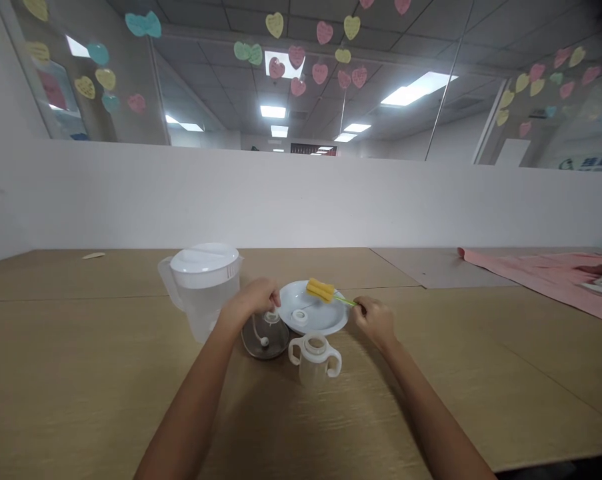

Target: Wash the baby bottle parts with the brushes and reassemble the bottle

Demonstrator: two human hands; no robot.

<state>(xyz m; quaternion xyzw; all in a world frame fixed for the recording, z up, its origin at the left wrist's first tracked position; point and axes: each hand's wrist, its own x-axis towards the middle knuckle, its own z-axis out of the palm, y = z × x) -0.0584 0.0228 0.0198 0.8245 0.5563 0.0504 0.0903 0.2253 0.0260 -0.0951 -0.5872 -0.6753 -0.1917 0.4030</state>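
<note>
My right hand point(375, 322) is closed round the thin green handle of a sponge brush. Its yellow sponge head point(321, 290) is over the far side of a white plate point(337, 325). On that plate lies a small white ring point(299, 316). My left hand point(257, 298) has its fingers curled down in a pinch over a dark oval tray point(261, 351). Just under the fingertips is a small clear piece point(271, 317); whether they grip it is hidden. A straw with a white ball end point(264, 342) lies in the tray. A lidless two-handled cup point(315, 363) stands upright in front.
Left of the tray stands a white-lidded clear pitcher point(205, 287). A pink cloth point(531, 267) is spread at the far right of the wooden table point(105, 373). A small pale flat piece point(93, 255) lies at the back left, near the white wall point(291, 200).
</note>
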